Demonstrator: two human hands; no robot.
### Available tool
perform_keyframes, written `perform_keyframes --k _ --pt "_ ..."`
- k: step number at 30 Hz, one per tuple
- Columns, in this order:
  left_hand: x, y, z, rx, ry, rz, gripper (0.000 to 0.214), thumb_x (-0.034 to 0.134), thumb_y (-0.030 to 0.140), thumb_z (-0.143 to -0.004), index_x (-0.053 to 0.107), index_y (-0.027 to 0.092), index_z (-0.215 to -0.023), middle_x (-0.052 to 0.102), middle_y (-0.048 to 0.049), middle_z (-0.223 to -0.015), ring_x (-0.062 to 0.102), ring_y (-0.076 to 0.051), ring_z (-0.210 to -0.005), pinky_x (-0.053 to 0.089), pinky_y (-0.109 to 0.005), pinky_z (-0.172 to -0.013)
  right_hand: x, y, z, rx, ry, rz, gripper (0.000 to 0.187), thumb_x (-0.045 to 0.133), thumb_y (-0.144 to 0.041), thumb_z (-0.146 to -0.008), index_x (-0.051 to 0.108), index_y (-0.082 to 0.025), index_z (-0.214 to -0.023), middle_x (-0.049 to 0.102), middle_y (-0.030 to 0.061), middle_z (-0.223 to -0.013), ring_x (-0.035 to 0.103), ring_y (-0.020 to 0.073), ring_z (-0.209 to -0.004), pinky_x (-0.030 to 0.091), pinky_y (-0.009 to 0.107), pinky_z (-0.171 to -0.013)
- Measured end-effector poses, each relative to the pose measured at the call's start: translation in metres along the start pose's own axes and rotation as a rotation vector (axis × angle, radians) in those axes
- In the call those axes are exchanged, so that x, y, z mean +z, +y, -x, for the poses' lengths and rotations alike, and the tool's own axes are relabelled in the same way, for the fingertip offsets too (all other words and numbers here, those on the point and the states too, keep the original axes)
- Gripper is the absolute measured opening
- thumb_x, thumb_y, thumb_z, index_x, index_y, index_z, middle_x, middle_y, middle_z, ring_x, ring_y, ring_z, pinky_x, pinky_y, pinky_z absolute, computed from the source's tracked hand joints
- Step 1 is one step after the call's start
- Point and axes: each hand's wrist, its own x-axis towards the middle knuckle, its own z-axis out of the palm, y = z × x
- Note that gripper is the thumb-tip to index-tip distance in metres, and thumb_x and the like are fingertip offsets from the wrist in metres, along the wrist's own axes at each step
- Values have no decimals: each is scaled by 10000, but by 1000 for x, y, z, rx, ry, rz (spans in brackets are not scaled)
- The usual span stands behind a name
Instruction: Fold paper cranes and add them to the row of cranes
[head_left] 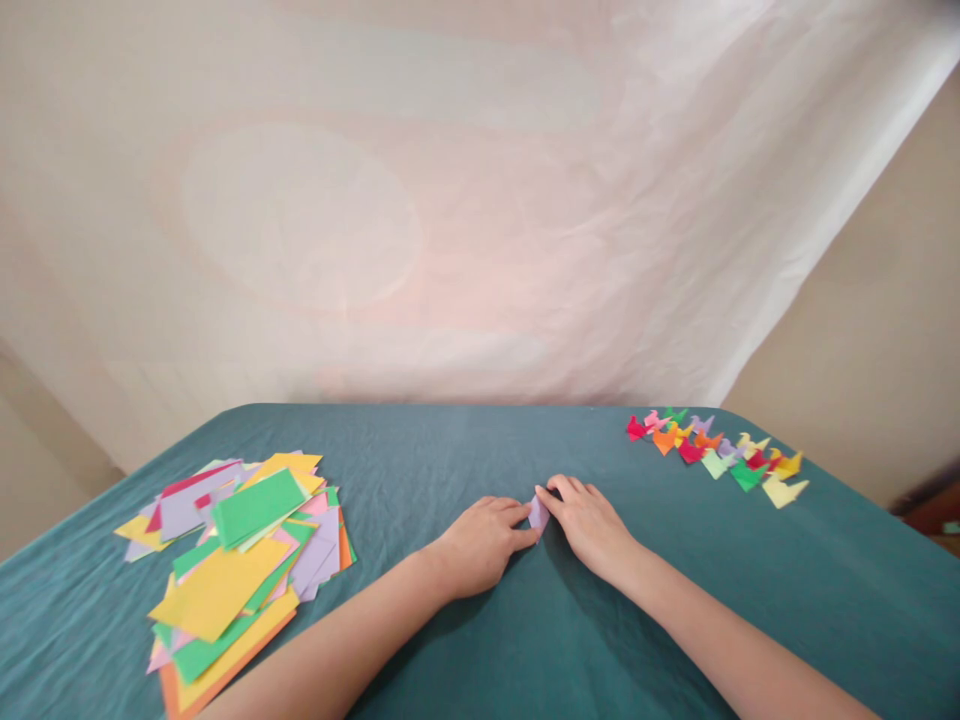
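A small folded piece of lilac origami paper is held between my two hands, low over the middle of the table. My left hand grips its left side, with the thumb and forefinger at the paper's edge. From the right, my right hand pinches the upper part with bent fingers. The paper is narrow and pointed toward the bottom; its finer folds are too small to make out.
A loose pile of coloured paper sheets covers the table's left side. Several small folded paper birds stand in rows at the back right. The table wears a dark green cloth, and a pale curtain hangs behind it.
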Motion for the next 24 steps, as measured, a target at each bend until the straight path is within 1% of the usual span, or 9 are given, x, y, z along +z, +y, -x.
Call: perform_keyframes --k 6,11,15,20,24 --pt "-6 2 3 7 -25 9 354 507 149 -808 559 225 -1150 510 -99 -1260 479 -249 -1140 391 -378 -935 2 0 0 -1 0 -18 368 362 -100 -902 510 -209 -1221 545 91 -1094 494 211 -1020 384 319 -794" --pt "-7 1 4 13 -27 23 385 492 115 -797 552 234 -1158 509 -87 -1265 474 -248 -1148 390 -382 -937 2 3 3 -14 14 -110 426 361 -55 -864 503 -209 -1235 530 101 -1140 483 204 -1046 387 334 -824" --pt "-4 0 4 7 -31 26 370 506 128 -798 553 234 -1150 495 -90 -1279 473 -251 -1149 391 -385 -940 2 6 8 -25 32 -166 485 363 -10 -812 479 -157 -1259 510 120 -1194 461 211 -1092 387 348 -864" --pt "-3 1 4 13 -17 42 347 516 148 -810 553 215 -1149 494 -99 -1276 473 -248 -1150 388 -380 -949 -9 -1 16 -68 53 -170 490 368 -3 -806 496 -177 -1246 496 104 -1239 441 220 -1122 372 366 -898" --pt "-2 2 3 5 -1 47 335 506 149 -825 544 186 -1156 520 -114 -1244 478 -244 -1146 387 -376 -955 -19 -13 20 -114 20 -163 398 370 -49 -858 532 -184 -1196 536 91 -1178 479 211 -1061 387 351 -871"
